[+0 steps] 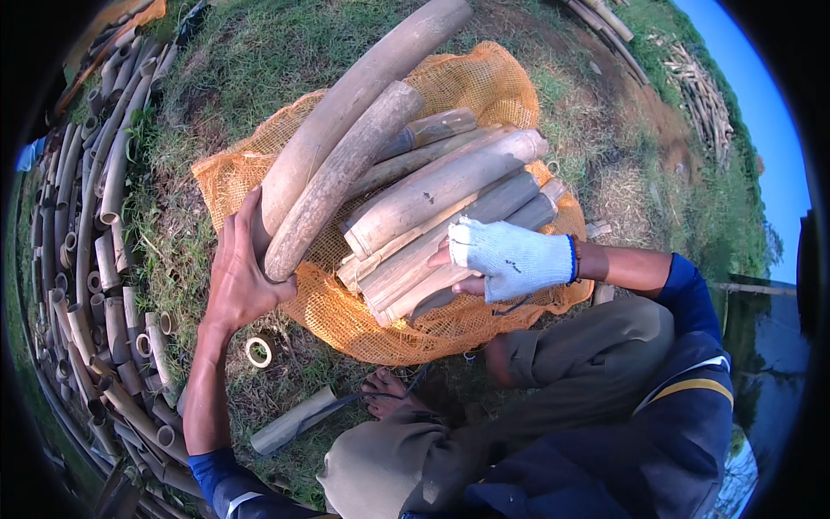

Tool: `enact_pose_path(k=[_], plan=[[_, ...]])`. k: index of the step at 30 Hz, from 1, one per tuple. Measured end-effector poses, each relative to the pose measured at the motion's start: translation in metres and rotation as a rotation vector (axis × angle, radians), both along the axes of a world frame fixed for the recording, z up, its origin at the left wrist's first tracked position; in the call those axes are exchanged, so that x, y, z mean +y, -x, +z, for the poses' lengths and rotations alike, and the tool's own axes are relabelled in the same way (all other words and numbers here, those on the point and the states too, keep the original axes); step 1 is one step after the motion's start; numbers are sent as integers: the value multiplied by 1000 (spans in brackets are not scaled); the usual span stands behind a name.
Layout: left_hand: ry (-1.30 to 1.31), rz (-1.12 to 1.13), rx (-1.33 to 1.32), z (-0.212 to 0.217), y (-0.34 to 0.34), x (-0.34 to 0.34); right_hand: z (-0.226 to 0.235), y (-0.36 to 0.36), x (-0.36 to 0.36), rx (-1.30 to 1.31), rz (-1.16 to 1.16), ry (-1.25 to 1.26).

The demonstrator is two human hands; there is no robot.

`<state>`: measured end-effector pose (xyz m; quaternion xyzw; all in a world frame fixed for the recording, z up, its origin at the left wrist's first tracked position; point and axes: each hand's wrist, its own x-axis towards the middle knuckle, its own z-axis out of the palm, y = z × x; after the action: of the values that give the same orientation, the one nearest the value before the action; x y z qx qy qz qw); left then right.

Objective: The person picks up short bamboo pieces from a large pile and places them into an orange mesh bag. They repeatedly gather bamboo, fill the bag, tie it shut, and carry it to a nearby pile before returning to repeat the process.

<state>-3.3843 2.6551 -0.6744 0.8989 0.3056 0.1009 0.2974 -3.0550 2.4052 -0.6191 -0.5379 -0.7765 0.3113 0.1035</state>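
My bare left hand (239, 268) is closed round the lower ends of two bamboo pieces, a long thick pole (354, 99) and a shorter curved one (346, 173). Both slant up and away to the right. My right hand (515, 259), in a white knitted glove with bare fingertips, rests over a pile of cut bamboo pieces (450, 186). Its visible thumb and finger are apart; the other fingers are hidden. Under the pile spreads an orange mesh sack (363, 337).
Stacked bamboo tubes (112, 251) line the left side. A short bamboo ring (259, 350) and a cut tube (294, 421) with a dark strap lie on the grass near my bare foot (389, 394). Another heap of bamboo (699, 99) is far right.
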Motion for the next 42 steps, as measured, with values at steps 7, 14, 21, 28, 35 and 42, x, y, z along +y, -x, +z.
enact_pose_path(k=[7,14,21,28,35,42], plan=[[-40,-331,201,-64,-122,57,16,-22,-21,-125,-93,-7],[-83,-167,-172,-79,-65,30,6,-16,-5,-111,-161,185],[-383,954,-510,-91,158,7,1,10,43,-187,-61,134],[-805,1488,185,-116,420,45,-22,20,90,-169,27,84],[-370,1506,261,-126,504,58,-36,58,111,-117,154,85],[-855,1284,-53,-78,372,-23,-27,76,124,-99,243,72]])
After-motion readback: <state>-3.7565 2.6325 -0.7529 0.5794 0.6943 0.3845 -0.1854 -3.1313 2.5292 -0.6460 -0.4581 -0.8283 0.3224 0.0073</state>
